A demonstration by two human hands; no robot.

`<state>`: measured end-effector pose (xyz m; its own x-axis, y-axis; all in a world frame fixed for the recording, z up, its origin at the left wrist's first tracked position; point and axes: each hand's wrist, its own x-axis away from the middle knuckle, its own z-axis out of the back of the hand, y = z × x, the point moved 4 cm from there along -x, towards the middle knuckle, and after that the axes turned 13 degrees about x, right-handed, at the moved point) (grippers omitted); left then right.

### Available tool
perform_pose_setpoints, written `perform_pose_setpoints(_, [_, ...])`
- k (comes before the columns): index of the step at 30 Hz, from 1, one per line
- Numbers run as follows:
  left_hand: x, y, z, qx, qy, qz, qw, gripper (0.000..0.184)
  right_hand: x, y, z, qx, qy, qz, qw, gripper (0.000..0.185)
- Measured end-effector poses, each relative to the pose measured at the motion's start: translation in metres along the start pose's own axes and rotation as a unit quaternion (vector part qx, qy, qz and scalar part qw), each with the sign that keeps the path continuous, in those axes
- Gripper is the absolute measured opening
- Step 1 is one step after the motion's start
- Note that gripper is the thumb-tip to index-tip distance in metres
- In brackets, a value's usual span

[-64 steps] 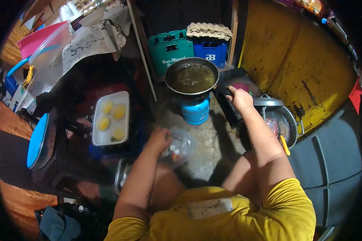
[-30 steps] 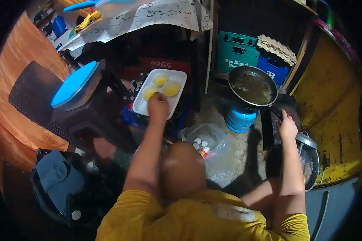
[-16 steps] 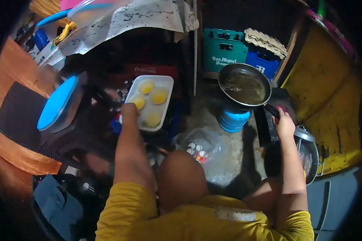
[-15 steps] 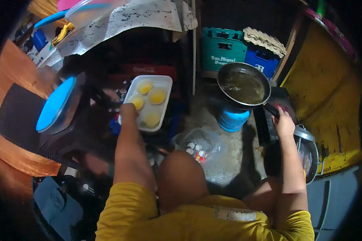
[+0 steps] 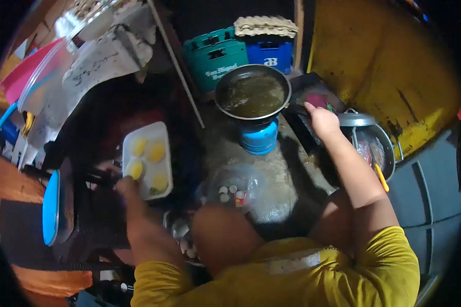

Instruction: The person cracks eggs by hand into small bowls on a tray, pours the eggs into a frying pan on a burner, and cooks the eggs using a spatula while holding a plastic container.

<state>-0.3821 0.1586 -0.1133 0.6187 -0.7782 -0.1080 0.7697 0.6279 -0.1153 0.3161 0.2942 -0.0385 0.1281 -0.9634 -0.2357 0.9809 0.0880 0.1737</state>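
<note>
A dark frying pan (image 5: 253,97) with oily, brownish liquid in it sits over a small blue gas burner (image 5: 259,139). My right hand (image 5: 323,120) is closed around the pan's handle on its right side. On my left, a white rectangular tray (image 5: 164,148) carries several small round cups (image 5: 155,151) with yellow contents that look like raw egg. My left hand (image 5: 124,185) is at the tray's lower left edge; it is smeared and its fingers are mostly hidden, so I cannot tell whether it grips the tray.
A clear plastic bag (image 5: 251,179) with white shell-like pieces lies on the floor between my knees and the burner. Green (image 5: 215,59) and blue (image 5: 271,53) crates stand behind the pan. A large pot (image 5: 386,146) is at right, and a blue-lidded container (image 5: 51,207) at left.
My view has turned to the right, so the tray, pan and crates appear further left. My right hand stays at the pan handle. My left hand sits slightly lower along the tray's edge.
</note>
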Motion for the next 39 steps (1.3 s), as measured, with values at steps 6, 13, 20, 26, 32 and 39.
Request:
perform_pose_setpoints(6, [-0.008, -0.018, 0.007, -0.037, 0.018, -0.088, 0.995, 0.037, -0.003, 0.000, -0.006, -0.026, -0.015, -0.011, 0.999, 0.042])
perform_pose_setpoints(13, [0.023, -0.003, 0.063, -0.063, 0.139, -0.204, 0.967, 0.031, 0.006, -0.004, 0.022, -0.040, -0.033, 0.015, 0.999, 0.044])
perform_pose_setpoints(20, [0.041, 0.056, 0.112, -0.035, 0.184, -0.313, 0.931, 0.018, -0.002, 0.002, 0.016, -0.057, -0.060, 0.016, 0.996, 0.049])
perform_pose_setpoints(26, [0.049, 0.137, 0.153, 0.165, 0.093, -0.347, 0.919, 0.022, -0.004, 0.003, 0.001, -0.067, -0.011, 0.018, 0.998, 0.046])
perform_pose_setpoints(32, [0.031, 0.240, 0.170, 0.563, -0.017, -0.296, 0.772, 0.007, -0.004, 0.003, -0.002, -0.059, -0.001, 0.021, 0.998, 0.048])
perform_pose_setpoints(39, [0.045, 0.364, 0.190, 0.606, -0.132, -0.134, 0.773, 0.009, -0.004, 0.004, 0.006, -0.071, -0.040, 0.020, 0.996, 0.049])
